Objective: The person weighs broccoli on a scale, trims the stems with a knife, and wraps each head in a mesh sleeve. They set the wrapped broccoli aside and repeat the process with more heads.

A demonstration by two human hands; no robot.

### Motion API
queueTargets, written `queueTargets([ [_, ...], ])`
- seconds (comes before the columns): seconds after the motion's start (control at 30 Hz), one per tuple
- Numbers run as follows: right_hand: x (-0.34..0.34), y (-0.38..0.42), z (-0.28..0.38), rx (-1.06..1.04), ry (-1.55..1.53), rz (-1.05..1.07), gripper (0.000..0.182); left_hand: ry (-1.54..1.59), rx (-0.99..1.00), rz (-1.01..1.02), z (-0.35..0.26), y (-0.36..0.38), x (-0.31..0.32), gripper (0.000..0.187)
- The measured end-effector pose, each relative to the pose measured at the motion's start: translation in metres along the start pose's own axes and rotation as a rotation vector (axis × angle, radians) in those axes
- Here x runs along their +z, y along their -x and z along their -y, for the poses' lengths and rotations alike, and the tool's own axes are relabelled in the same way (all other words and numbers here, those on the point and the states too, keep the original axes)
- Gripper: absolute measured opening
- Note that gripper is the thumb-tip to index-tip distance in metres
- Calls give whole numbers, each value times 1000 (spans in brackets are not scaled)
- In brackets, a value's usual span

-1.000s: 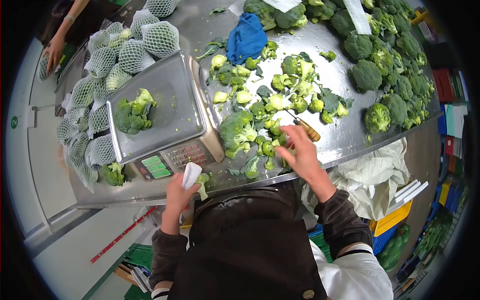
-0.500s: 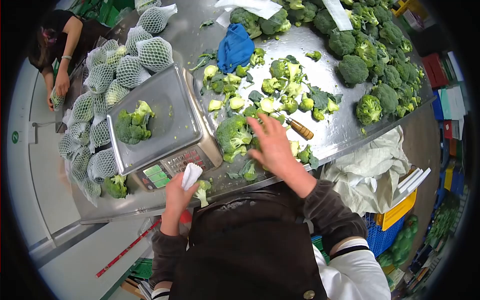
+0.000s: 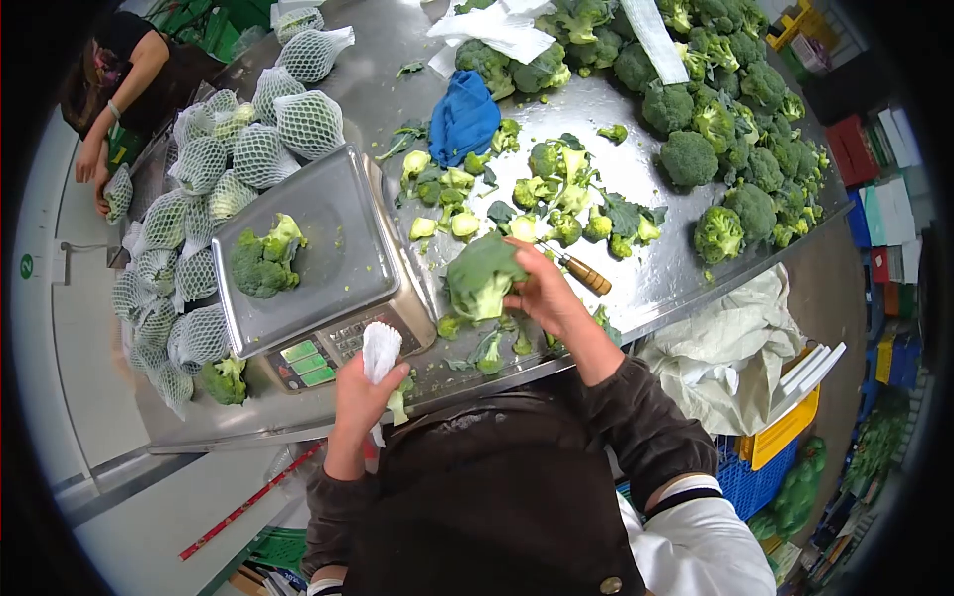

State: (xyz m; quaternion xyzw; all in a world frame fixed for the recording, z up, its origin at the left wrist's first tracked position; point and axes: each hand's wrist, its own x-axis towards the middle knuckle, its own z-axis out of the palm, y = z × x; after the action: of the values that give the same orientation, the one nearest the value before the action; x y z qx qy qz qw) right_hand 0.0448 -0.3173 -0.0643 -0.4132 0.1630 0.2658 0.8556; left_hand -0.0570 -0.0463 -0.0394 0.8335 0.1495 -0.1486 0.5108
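My right hand [image 3: 545,290] is closed on a broccoli head [image 3: 481,278], held over the metal table just right of the scale. Wrapped in my left hand [image 3: 362,395] is a white net sleeve [image 3: 381,352], in front of the scale's keypad. On the tray of the scale [image 3: 343,288] lies another broccoli piece [image 3: 266,258]. A wooden-handled tool [image 3: 586,275] rests beyond my right hand, beside cut broccoli pieces [image 3: 566,189]. One small stalk piece [image 3: 399,402] is next to my left hand.
Net-wrapped broccoli [image 3: 238,149] is heaped left of the scale. A blue cloth [image 3: 464,117] lies behind it. Many loose broccoli heads [image 3: 725,129] fill the table's right. A white sack [image 3: 730,348] hangs by the right edge. Another person's hands [image 3: 94,169] show at upper left.
My right hand was open over the broccoli and has closed on a head, lifting and turning it. The other person's hand has moved off the wrapped piece at upper left.
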Motion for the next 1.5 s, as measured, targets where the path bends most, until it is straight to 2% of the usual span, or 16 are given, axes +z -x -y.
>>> queueTargets([
  [0.13,-15,5,5,94,-250,24,63,9,36,11,-6,-5,6,23],
  [0.3,-21,8,10,174,-141,-8,71,65,22,56,-22,-14,14,23],
  [0.57,-22,11,17,256,-191,73,69,46,81,97,-48,-25,31,24],
  [0.67,-25,11,17,281,-80,47,66,-12,110,143,-45,-27,29,27],
  [0.73,-26,7,13,151,209,-15,59,-6,105,122,-40,-26,29,26],
  [0.77,-22,13,12,-37,413,-71,53,3,97,110,-40,-26,29,25],
  [0.8,-18,13,16,-38,415,-63,53,3,98,102,-41,-26,29,25],
  [0.87,-14,16,18,-9,603,-23,50,223,-29,144,-51,-22,30,29],
  [0.93,-9,13,13,68,532,27,57,212,-34,146,-63,-24,31,36],
  [1.0,-1,11,12,427,93,180,67,354,11,194,-69,-28,32,41],
  [1.03,-2,7,2,469,11,231,75,438,37,208,-68,-29,33,43],
  [1.07,-3,5,-4,546,-132,267,75,438,37,202,-68,-30,34,43],
  [1.27,0,6,-24,552,-299,309,74,419,78,135,-61,-32,39,41],
  [1.33,1,7,-28,566,-331,296,73,528,70,101,-60,-32,45,38],
  [1.5,-4,5,-40,532,-392,276,71,515,32,99,-61,-32,42,37],
])
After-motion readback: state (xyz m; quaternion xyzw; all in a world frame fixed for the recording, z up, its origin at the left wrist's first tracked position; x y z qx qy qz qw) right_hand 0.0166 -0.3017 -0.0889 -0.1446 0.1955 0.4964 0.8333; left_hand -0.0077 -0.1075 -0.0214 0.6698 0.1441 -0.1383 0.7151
